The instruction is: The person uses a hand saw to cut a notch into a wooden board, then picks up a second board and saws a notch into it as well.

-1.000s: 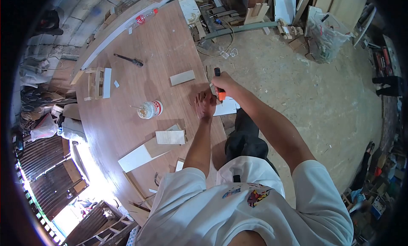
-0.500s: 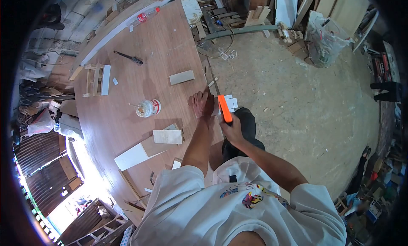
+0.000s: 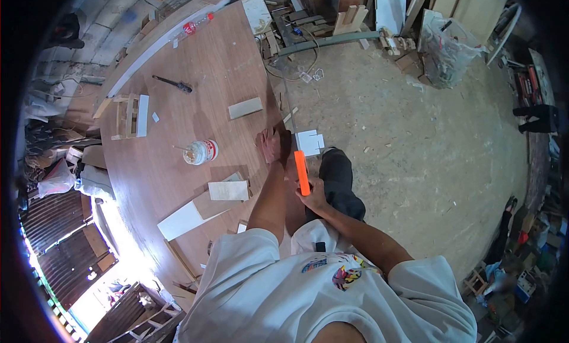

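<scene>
From here I see the table's (image 3: 234, 64) right edge, with floor (image 3: 415, 171) spreading wide beyond. The saw (image 3: 302, 174) is at that edge — blade pointing away from the body, long axis roughly along the edge. The right hand's (image 3: 315, 193) fingers wrap its handle; the left hand (image 3: 271, 146) lies by the edge — finger spread I can't tell.

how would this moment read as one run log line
right hand: gripping orange-handled saw | left hand: down at table edge | jar: on table, beyond left hand's reach of contact
</scene>
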### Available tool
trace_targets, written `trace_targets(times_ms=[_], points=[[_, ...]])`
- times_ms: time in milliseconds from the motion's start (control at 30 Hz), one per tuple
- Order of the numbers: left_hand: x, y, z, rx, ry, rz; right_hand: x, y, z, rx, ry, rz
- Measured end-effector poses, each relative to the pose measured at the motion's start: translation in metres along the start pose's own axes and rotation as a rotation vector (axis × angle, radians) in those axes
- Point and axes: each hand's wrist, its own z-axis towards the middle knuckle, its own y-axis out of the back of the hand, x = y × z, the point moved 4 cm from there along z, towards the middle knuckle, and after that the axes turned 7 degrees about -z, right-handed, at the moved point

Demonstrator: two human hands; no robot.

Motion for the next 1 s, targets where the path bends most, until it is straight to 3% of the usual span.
trace_targets(times_ms=[33,100,133,200,300,400,633,1000], points=[[-0.003,0.006,0.002,-0.022,0.008,-0.044,-0.003,0.0,0.0,-0.003,-0.002,-0.002],[-0.006,0.009,0.005,-0.049,0.016,-0.09,-0.017,-0.003,0.002,-0.035,-0.196,0.254],[-0.003,0.005,0.006,-0.018,0.045,-0.119,-0.006,0.005,0.013,-0.035,-0.194,0.253],[-0.004,0.005,0.005,0.017,0.072,-0.146,0.011,0.022,0.041,0.053,-0.448,0.417],[-0.024,0.03,0.013,-0.082,0.083,-0.216,0.055,0.045,0.09,0.104,-0.509,0.422],[-0.023,0.03,0.015,-0.07,0.151,-0.231,0.084,0.05,0.112,0.16,-0.387,0.279],[-0.016,0.011,0.011,-0.052,0.152,-0.275,0.148,0.087,0.173,0.398,-0.456,0.341],[-0.017,0.017,0.012,-0.083,0.133,-0.275,0.207,0.126,0.15,0.361,-0.502,0.344]])
